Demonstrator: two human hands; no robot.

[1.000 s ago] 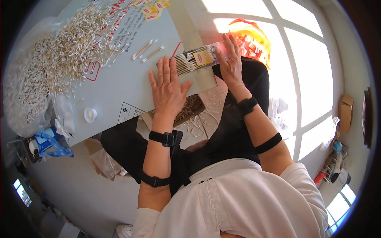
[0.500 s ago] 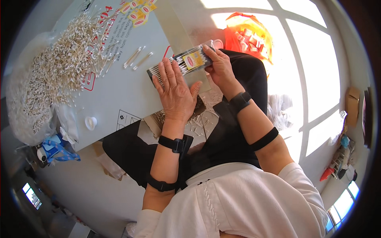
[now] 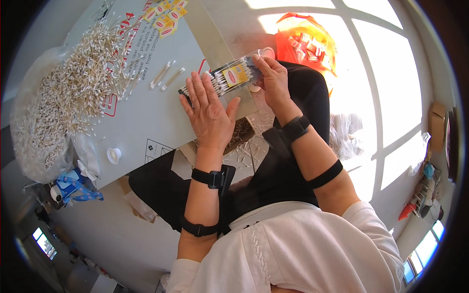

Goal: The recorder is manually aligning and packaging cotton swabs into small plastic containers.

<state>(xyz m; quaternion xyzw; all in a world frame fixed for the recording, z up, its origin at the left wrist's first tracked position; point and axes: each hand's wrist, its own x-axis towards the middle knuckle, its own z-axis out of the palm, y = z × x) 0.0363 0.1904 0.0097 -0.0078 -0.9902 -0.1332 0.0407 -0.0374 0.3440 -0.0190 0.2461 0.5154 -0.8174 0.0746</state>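
A clear plastic pouch of cotton swabs [image 3: 220, 84] with a yellow label [image 3: 234, 75] lies slantwise over the right side of the board-topped table [image 3: 181, 115]. My left hand [image 3: 210, 115] rests flat across the pouch's left end, fingers stretched out and thumb apart. A dark edge shows beside its fingertips. At the other end, my right hand [image 3: 274, 80] pinches the clear plastic between thumb and fingers. Several loose swabs [image 3: 170, 78] lie left of the pouch. Farther left, a big heap of swabs [image 3: 80, 78] spills from a clear bag [image 3: 24, 132].
Yellow labels [image 3: 166, 18] lie at the table's far edge. A white round cap [image 3: 114, 155] sits near its front edge. Below my hands is an open carton [image 3: 239, 134] with swabs, and more are scattered on the floor. An orange bag [image 3: 308, 44] of packets stands beyond my right knee.
My left hand has shifted slightly left along the pouch, and my right hand slightly right. More bare clear plastic now shows between the label and my right fingers.
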